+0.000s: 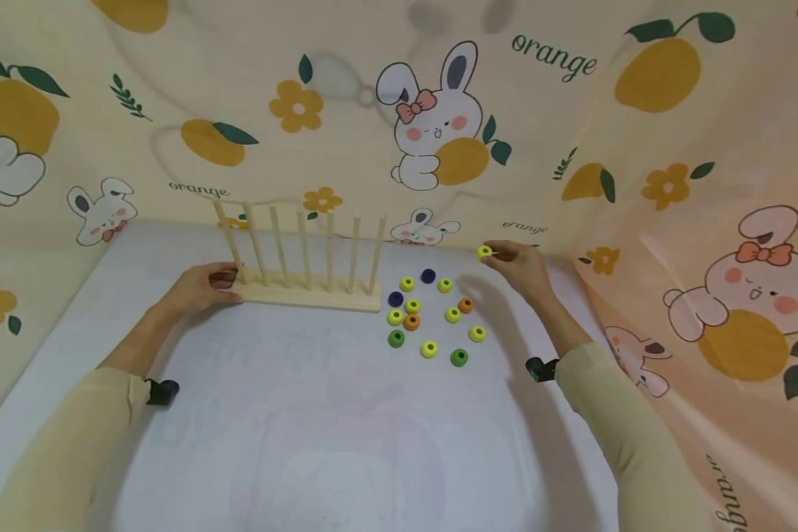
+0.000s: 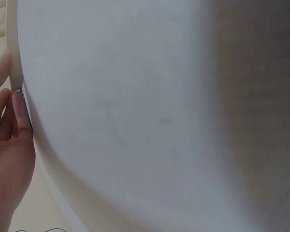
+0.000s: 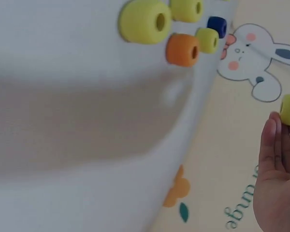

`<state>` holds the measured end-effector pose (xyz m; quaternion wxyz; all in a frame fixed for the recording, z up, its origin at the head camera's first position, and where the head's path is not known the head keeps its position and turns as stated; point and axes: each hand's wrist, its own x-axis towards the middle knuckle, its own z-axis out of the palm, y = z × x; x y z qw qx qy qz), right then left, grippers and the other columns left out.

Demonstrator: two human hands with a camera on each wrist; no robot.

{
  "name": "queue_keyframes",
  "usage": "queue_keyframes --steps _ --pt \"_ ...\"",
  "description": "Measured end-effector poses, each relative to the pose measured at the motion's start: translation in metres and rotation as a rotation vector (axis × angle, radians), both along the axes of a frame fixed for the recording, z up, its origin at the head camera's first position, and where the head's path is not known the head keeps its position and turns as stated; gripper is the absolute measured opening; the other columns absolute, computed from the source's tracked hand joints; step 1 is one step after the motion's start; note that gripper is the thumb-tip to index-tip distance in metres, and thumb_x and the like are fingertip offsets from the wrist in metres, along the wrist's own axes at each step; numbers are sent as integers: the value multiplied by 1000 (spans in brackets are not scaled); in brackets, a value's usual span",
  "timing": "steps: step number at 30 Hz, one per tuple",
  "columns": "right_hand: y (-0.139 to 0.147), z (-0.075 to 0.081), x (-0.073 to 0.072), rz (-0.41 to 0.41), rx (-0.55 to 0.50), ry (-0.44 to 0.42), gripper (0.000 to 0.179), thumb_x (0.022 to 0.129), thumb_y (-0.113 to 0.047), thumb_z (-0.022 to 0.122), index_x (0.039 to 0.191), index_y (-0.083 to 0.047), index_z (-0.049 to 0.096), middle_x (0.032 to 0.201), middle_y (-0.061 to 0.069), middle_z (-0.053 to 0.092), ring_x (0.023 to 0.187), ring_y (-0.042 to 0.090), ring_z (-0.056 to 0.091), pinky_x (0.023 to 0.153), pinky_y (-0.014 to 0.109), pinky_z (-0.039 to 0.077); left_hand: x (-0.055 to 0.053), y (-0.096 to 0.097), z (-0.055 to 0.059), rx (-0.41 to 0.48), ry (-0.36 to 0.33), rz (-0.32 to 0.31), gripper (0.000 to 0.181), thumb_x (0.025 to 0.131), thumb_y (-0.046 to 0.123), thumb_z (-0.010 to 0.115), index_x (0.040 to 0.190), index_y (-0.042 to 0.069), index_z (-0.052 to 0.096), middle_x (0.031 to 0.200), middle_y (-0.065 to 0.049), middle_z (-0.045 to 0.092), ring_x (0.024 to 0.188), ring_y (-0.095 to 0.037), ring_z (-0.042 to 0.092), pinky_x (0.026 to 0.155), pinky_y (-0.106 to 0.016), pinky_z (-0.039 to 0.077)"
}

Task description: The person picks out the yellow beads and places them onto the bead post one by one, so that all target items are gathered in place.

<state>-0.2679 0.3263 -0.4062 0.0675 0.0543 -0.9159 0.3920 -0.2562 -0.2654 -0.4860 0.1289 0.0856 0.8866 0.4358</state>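
Note:
My left hand (image 1: 202, 288) grips the left end of a pale wooden rack (image 1: 312, 298), whose long flat base carries a row of several upright pegs. In the left wrist view, the fingers (image 2: 20, 108) meet the end of that base (image 2: 13, 58). Raised over the table on the right, my right hand (image 1: 520, 270) pinches a yellow bead (image 1: 484, 252) between thumb and fingertips. The same yellow bead (image 3: 288, 110) shows at the right edge of the right wrist view, its hole facing sideways. No beads sit on the pegs.
Right of the rack lie loose beads: several yellow (image 1: 428, 349), two dark blue (image 1: 428, 275), two orange (image 1: 465, 305) and two green (image 1: 459, 357). They rest on a white table (image 1: 292, 414). A patterned cloth (image 1: 346, 155) hangs behind and along the right side.

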Motion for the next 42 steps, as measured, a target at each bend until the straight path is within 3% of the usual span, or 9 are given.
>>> queue_keyframes --steps 9,13,20,25,27,34,42 --pt "-21 22 -7 41 -6 30 39 88 -28 77 123 -12 71 114 8 71 97 23 69 75 21 55 -1 -4 -3 37 -27 -29 78 86 13 79 147 -10 36 141 -32 47 127 -42 50 90 -12 46" --pt "-35 34 -8 66 -17 27 39 89 -27 76 124 -12 70 117 8 70 97 22 68 77 20 55 -3 -6 -3 62 -43 -44 77 86 9 78 147 -11 35 142 -32 46 128 -42 49 86 -6 43" --pt "-64 59 -3 143 -34 -4 39 90 -27 75 126 -14 69 117 4 70 98 18 66 83 26 56 -3 -6 0 48 -54 -37 79 86 11 78 147 -11 33 143 -32 45 129 -42 48 86 -8 44" --pt "-77 69 -3 203 -32 1 38 90 -25 75 125 -13 69 115 3 70 97 17 66 85 26 56 -1 -4 3 37 -56 -40 81 87 13 78 148 -11 32 143 -32 43 130 -43 47 102 -30 46" --pt "-81 72 -4 226 -38 14 37 90 -24 75 125 -11 69 116 4 70 97 17 66 85 26 56 0 -4 3 41 -59 -38 81 87 13 78 148 -12 32 143 -33 43 130 -43 46 103 -34 46" --pt "-100 81 -10 300 -25 80 36 91 -22 74 124 -9 69 113 4 71 94 16 66 85 27 56 1 -5 0 65 -60 -26 78 86 11 78 148 -10 34 142 -32 45 129 -43 48 86 -6 43" --pt "-120 93 -17 354 -11 123 34 92 -19 73 124 -10 69 112 4 71 94 15 67 84 26 57 0 -6 2 124 -83 -37 77 86 6 77 148 -10 34 143 -32 45 130 -43 47 83 -3 43"
